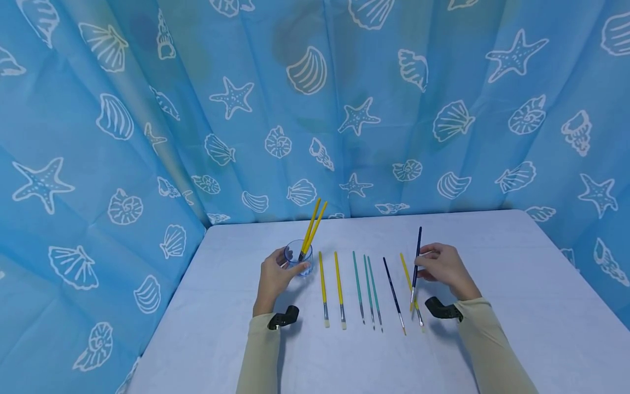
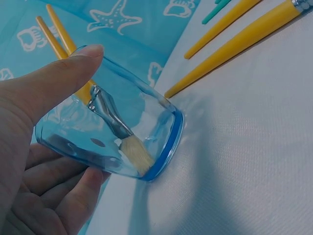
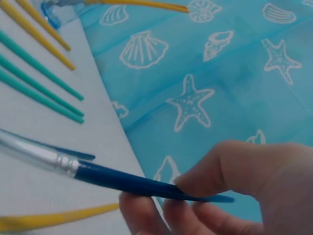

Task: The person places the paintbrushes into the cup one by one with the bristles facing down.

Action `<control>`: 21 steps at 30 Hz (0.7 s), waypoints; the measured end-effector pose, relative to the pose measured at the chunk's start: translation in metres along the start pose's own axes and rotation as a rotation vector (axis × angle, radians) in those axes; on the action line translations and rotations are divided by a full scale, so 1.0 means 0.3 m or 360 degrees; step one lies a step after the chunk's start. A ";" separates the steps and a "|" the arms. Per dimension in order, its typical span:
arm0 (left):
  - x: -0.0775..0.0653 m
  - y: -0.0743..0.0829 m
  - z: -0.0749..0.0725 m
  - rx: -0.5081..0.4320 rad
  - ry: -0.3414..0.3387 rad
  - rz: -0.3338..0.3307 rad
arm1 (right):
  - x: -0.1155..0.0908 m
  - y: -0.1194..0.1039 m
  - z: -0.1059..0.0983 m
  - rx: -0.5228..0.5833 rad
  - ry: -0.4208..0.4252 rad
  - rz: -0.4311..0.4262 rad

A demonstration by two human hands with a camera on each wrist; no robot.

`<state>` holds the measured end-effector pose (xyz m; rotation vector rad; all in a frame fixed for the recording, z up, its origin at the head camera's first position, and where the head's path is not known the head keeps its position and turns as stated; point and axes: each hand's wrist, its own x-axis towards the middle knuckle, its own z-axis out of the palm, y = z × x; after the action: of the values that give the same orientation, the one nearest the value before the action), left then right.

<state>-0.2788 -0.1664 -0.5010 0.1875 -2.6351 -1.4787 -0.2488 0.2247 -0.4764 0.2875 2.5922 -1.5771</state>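
My left hand grips a clear cup with a blue base, thumb on one side and fingers on the other. Two yellow paintbrushes lean in it; pale bristles show near the cup's bottom. Whether the cup touches the table I cannot tell. On the right, my right hand pinches a dark blue paintbrush by its handle between thumb and fingers, its silver ferrule pointing down. In the head view it crosses in front of a yellow paintbrush lying on the table.
Between the hands lie two yellow paintbrushes, three teal paintbrushes and another dark blue paintbrush, handles toward the far side. A white cloth covers the table. Blue shell-patterned curtains hang behind and at the left.
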 end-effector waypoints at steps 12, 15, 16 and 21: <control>0.004 0.009 0.001 0.0009 -0.0005 0.0003 | -0.015 -0.051 0.017 0.0308 0.0093 -0.0043; 0.003 0.005 0.002 0.0006 -0.0008 -0.0010 | -0.018 -0.066 0.026 0.0368 0.0116 -0.0042; 0.002 0.004 0.002 0.0003 -0.0010 -0.0014 | -0.019 -0.072 0.029 0.0390 0.0122 -0.0047; 0.001 0.002 -0.001 -0.0003 -0.0012 -0.0018 | -0.015 -0.113 0.046 0.0535 0.0130 -0.0124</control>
<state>-0.2792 -0.1664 -0.5005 0.1978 -2.6426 -1.4882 -0.2518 0.1967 -0.4526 0.2836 2.4103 -2.0703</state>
